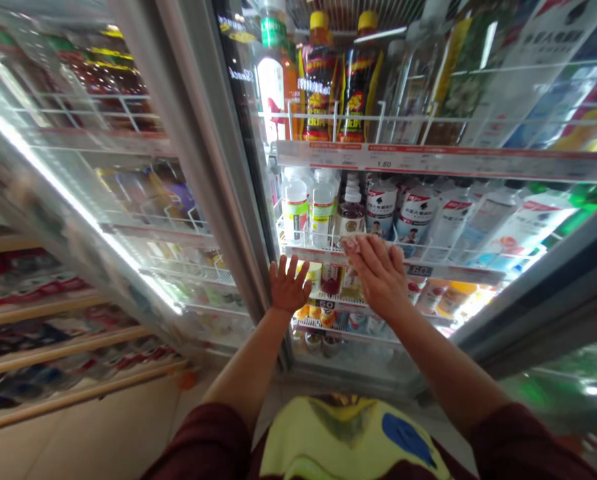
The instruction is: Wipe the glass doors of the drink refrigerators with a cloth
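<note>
A drinks cooler's glass door (358,363) stands in front of me, with bottles showing through it. Against the glass, close to the metal frame, my left hand (289,285) is spread with its fingers apart and holds nothing. My right hand (382,275) lies flat over a pale crumpled cloth (351,243), pressing it on the glass at the height of a middle shelf. Most of the cloth is hidden under the palm and fingers; its edges stick out past the fingertips.
Behind the glass stand clear bottles (322,207), dark bottles with yellow caps (318,87) and a price strip (403,160). A metal door frame (203,160) runs along the left. Wooden shelves (53,310) with packaged goods are at far left, above the tiled floor (113,433).
</note>
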Action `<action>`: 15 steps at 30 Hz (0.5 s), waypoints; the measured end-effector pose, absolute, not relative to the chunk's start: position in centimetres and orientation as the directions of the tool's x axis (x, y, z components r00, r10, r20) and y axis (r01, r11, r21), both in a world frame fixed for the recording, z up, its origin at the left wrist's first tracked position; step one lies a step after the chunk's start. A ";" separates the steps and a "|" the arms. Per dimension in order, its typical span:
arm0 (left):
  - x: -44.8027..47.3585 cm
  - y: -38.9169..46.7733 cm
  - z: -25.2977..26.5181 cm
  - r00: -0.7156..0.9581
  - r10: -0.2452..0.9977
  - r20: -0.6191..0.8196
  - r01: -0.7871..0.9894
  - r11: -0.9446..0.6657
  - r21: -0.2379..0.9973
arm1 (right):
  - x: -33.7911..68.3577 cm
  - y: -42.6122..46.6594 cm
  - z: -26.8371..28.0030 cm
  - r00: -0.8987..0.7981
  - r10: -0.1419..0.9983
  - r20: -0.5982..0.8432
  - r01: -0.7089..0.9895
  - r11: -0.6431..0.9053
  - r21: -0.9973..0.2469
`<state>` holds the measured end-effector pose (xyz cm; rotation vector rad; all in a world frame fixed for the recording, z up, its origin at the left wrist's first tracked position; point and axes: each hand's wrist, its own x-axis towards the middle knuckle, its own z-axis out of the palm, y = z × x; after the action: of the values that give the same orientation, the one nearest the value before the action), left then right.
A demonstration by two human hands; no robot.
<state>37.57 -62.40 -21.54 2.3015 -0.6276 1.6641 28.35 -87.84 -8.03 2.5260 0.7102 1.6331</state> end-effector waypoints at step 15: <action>37.3 -62.3 -21.3 0.195 -0.225 0.955 -0.468 -0.877 -0.111 | 30.7 -80.0 2.4 0.400 0.551 0.732 0.473 -0.808 0.350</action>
<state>37.30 -62.34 -21.26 2.2617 -0.6671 1.7491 30.74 -79.96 2.44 2.5554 0.9379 1.3889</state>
